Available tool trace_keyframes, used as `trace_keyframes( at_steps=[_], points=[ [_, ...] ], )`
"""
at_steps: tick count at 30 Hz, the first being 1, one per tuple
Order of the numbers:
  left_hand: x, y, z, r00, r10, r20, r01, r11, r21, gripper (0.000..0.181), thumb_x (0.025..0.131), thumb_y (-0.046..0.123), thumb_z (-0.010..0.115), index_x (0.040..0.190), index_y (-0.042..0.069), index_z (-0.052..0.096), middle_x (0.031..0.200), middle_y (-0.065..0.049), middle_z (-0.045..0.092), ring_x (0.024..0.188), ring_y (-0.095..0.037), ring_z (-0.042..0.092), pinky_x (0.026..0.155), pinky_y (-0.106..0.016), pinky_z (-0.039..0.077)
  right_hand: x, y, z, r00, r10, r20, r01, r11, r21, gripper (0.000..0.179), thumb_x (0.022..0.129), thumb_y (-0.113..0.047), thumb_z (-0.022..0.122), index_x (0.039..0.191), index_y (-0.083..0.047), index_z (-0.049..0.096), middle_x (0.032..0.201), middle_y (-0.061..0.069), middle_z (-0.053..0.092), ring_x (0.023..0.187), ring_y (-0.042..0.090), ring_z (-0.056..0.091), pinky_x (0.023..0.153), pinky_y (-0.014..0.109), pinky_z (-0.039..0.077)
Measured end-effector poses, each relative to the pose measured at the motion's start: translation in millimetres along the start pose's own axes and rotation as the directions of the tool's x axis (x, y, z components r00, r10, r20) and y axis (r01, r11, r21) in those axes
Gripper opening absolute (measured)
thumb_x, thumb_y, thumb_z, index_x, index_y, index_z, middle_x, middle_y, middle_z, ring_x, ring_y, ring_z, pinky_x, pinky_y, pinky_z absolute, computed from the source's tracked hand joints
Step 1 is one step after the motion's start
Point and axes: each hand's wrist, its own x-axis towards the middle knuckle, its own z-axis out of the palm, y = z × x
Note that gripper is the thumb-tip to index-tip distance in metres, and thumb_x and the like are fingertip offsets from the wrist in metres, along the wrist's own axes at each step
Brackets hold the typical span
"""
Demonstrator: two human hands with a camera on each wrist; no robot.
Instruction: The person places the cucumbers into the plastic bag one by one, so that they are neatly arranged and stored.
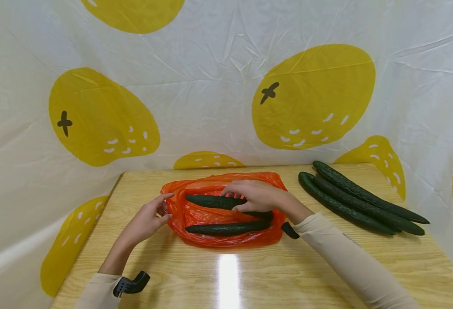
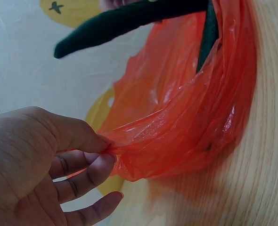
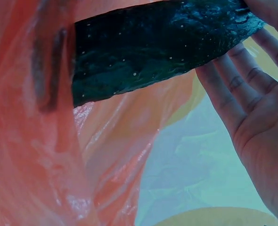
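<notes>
A red plastic bag lies spread on the table with its mouth facing up. My left hand pinches the bag's left edge between thumb and forefinger, the other fingers loosely bent, as the left wrist view shows. Over the bag's far side, my right hand grips a dark green cucumber from above. Its free end sticks out past the film in the left wrist view, while its other end goes behind the red film in the right wrist view. Another cucumber lies inside along the bag's near side.
Several more cucumbers lie side by side at the table's right. The wooden table is bordered at the back and sides by a white curtain printed with yellow fruit. A small black device sits at the left wrist.
</notes>
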Motion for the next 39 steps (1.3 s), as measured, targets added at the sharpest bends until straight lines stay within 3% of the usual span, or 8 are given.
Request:
trace_keyframes(
  at_steps=[14, 23, 32, 39],
  points=[
    [0.3, 1.5, -1.6, 1.0, 0.008, 0.004, -0.008, 1.0, -0.012, 0.062, 0.092, -0.004, 0.067, 0.15, 0.001, 0.044, 0.09, -0.005, 0.06, 0.084, -0.019, 0.059, 0.066, -0.027, 0.053, 14.2, 1, 17, 0.997, 0.053, 0.053, -0.046, 0.991, -0.126, 0.045, 0.096, -0.031, 0.072, 0.139, -0.025, 0.06, 0.127, -0.004, 0.06, 0.106, 0.01, 0.059, 0.087, 0.036, 0.051],
    [0.0, 1.3, -0.9, 1.0, 0.01, -0.003, -0.01, 1.0, -0.014, 0.062, 0.091, -0.004, 0.068, 0.149, 0.0, 0.046, 0.089, -0.005, 0.06, 0.084, -0.019, 0.059, 0.066, -0.027, 0.052, 22.1, -1, 26, 0.988, 0.12, 0.101, -0.105, 0.984, -0.142, 0.046, 0.095, -0.03, 0.072, 0.139, -0.026, 0.06, 0.133, -0.003, 0.062, 0.117, 0.015, 0.059, 0.098, 0.044, 0.049],
    [0.6, 1.2, -0.3, 1.0, 0.02, -0.003, -0.02, 1.0, -0.012, 0.062, 0.091, -0.005, 0.068, 0.148, -0.001, 0.046, 0.088, -0.005, 0.06, 0.083, -0.018, 0.059, 0.066, -0.026, 0.052, 25.4, 2, 35, 0.984, 0.136, 0.117, -0.113, 0.976, -0.186, 0.044, 0.096, -0.032, 0.071, 0.138, -0.027, 0.06, 0.13, -0.001, 0.062, 0.114, 0.016, 0.06, 0.097, 0.044, 0.05],
    [-0.1, -0.4, 1.2, 1.0, 0.01, 0.0, -0.01, 1.0, -0.012, 0.063, 0.09, -0.004, 0.068, 0.149, 0.0, 0.045, 0.09, -0.005, 0.06, 0.083, -0.018, 0.06, 0.067, -0.027, 0.053, 26.3, 5, 39, 0.981, 0.125, 0.15, -0.101, 0.983, -0.156, 0.044, 0.096, -0.028, 0.071, 0.138, -0.021, 0.061, 0.126, 0.001, 0.063, 0.107, 0.015, 0.061, 0.093, 0.042, 0.051]
  ],
)
